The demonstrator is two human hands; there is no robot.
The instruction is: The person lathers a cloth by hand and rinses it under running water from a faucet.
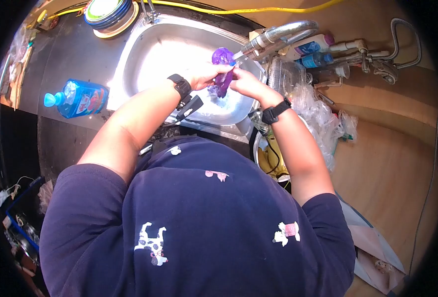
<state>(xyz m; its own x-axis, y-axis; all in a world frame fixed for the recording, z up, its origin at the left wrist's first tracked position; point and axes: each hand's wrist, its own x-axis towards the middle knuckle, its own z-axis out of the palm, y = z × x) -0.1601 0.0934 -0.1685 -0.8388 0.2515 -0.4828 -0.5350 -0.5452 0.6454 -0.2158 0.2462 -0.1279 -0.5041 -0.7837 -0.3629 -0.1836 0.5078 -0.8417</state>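
Observation:
Over the sink point(149, 39), both my hands hold a shiny, crinkled purple thing point(222, 56), whose kind I cannot make out. My left hand point(205, 76) pinches it from the left, and my right hand point(248, 83) grips it from the right. Its rounded upper part sticks up above my fingers, and a darker limp part hangs below them. Just above my hands is the mouth of the metal faucet point(273, 38). A small blue spot shows by my fingertips. Glare whitens the basin, so whether water runs is unclear.
A blue dish soap bottle point(82, 99) lies on the left counter. Stacked plates point(109, 17) stand behind it. Right of the sink are clear plastic bags point(315, 116), bottles point(318, 59) and a container with bananas point(271, 158). A yellow hose point(258, 10) runs along the back.

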